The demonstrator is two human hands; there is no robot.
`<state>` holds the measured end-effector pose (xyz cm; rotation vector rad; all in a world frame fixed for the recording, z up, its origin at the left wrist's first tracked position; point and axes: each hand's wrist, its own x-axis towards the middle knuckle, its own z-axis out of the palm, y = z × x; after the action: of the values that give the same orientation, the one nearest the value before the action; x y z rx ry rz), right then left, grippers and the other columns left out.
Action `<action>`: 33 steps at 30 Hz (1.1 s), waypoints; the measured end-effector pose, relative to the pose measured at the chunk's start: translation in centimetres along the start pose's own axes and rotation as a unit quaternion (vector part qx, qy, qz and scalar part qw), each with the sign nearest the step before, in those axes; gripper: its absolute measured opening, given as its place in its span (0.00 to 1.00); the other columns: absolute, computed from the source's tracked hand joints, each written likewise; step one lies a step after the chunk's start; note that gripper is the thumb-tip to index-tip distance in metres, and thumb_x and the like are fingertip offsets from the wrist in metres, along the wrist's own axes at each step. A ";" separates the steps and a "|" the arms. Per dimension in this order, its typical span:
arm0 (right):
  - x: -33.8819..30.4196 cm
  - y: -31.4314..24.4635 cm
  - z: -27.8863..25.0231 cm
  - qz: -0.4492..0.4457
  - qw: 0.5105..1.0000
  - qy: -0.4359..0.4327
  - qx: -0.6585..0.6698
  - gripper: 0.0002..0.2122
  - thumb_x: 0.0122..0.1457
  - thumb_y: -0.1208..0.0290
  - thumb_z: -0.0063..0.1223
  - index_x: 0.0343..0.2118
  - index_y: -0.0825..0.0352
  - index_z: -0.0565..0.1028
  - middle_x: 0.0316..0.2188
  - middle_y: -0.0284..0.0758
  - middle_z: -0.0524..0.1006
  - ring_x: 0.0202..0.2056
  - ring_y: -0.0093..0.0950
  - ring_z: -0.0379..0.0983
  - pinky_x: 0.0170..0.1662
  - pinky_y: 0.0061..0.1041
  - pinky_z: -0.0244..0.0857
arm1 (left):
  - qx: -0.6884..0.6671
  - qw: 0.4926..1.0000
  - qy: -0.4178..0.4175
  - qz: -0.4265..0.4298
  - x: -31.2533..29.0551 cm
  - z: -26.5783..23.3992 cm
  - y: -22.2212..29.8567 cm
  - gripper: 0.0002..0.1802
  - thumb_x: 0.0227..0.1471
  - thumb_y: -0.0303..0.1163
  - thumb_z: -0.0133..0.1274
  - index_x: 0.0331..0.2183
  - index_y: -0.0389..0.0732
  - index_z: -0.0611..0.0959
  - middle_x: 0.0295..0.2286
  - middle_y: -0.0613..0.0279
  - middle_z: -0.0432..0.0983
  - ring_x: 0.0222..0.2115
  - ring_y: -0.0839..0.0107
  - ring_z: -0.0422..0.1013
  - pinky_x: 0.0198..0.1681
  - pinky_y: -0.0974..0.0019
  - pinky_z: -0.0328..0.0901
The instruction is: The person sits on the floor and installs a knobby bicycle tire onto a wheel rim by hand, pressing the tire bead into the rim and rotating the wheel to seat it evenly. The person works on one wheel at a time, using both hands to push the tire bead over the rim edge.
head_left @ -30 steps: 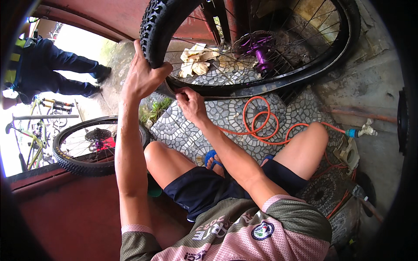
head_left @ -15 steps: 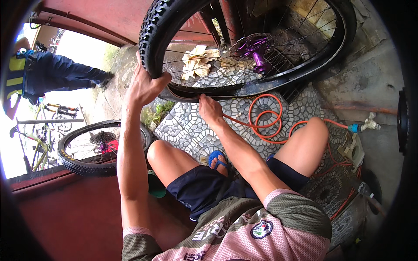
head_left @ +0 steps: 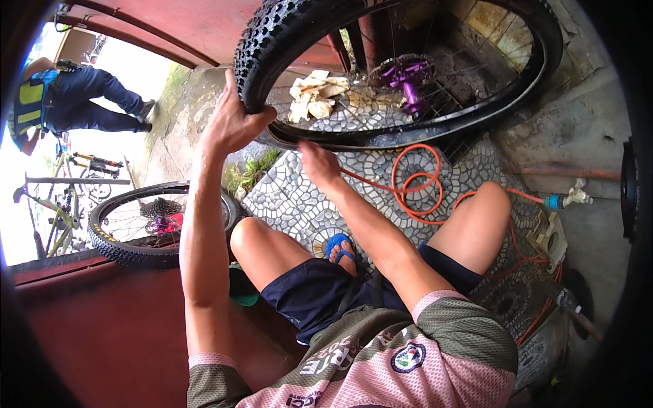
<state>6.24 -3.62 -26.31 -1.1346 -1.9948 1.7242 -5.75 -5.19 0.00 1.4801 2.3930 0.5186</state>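
Observation:
A bicycle wheel with a black knobby tire and a purple hub stands tilted in front of me at the top. My left hand is closed round the tire's left side, thumb on the inner side. Close by, my right hand is at the tire's lower edge, with curled fingers smeared by motion. Whether they grip the tire or only touch it is unclear. Along the near side, the tire's edge runs beside the rim. The wheel's top is cut off.
Crumpled paper or cloth lies behind the wheel. An orange hose coils on the pebble-patterned floor, joined to a tap at right. Another wheel rests at left against a red panel. A person stands farther left near bicycles.
The wheel has shifted slightly right, and its spokes are more blurred. My left hand has moved slightly right with the tire. My right hand has moved a little left and blurs.

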 end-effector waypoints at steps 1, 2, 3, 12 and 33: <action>1.2 3.9 -1.1 0.044 0.997 0.038 -0.049 0.16 0.72 0.66 0.36 0.49 0.67 0.76 0.38 0.60 0.81 0.46 0.52 0.80 0.50 0.50 0.75 | -0.015 1.000 0.003 0.020 0.8 0.5 -0.5 0.41 0.44 0.42 0.61 0.54 0.29 0.67 0.41 0.34 0.75 0.46 0.39 0.73 0.53 0.46 0.67; 2.4 7.0 -2.6 0.027 0.976 0.020 -0.216 0.16 0.71 0.69 0.35 0.50 0.67 0.77 0.42 0.59 0.81 0.47 0.53 0.80 0.50 0.50 0.75 | -0.025 0.999 0.008 0.036 1.4 0.7 -0.9 0.41 0.45 0.42 0.61 0.55 0.28 0.66 0.39 0.36 0.76 0.46 0.40 0.74 0.54 0.48 0.68; 2.0 7.2 -3.6 0.059 0.966 -0.001 -0.253 0.15 0.70 0.72 0.35 0.48 0.68 0.77 0.44 0.57 0.81 0.47 0.54 0.80 0.50 0.51 0.75 | -0.071 0.997 0.025 0.008 0.8 0.6 -0.8 0.46 0.46 0.45 0.64 0.58 0.30 0.64 0.43 0.37 0.75 0.48 0.42 0.73 0.55 0.47 0.69; 3.0 8.9 -10.0 -0.020 0.969 0.022 -0.247 0.13 0.63 0.71 0.51 0.48 0.64 0.79 0.40 0.49 0.83 0.45 0.54 0.79 0.47 0.51 0.71 | -0.351 0.901 0.243 0.071 1.1 16.0 -14.9 0.71 0.39 0.40 0.79 0.72 0.42 0.48 0.67 0.40 0.51 0.68 0.51 0.55 0.69 0.51 0.56; 1.4 -6.8 -4.8 -0.395 0.827 0.103 -0.387 0.11 0.68 0.67 0.46 0.47 0.58 0.79 0.26 0.39 0.82 0.27 0.40 0.83 0.28 0.43 0.77 | -0.250 0.958 0.098 0.103 -0.3 7.2 -10.4 0.61 0.39 0.26 0.57 0.73 0.66 0.55 0.45 0.45 0.68 0.43 0.49 0.71 0.49 0.54 0.72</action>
<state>5.90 0.86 -19.17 -0.4458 -2.5397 0.3570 -10.94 -8.57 -11.01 1.4922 2.0242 1.2658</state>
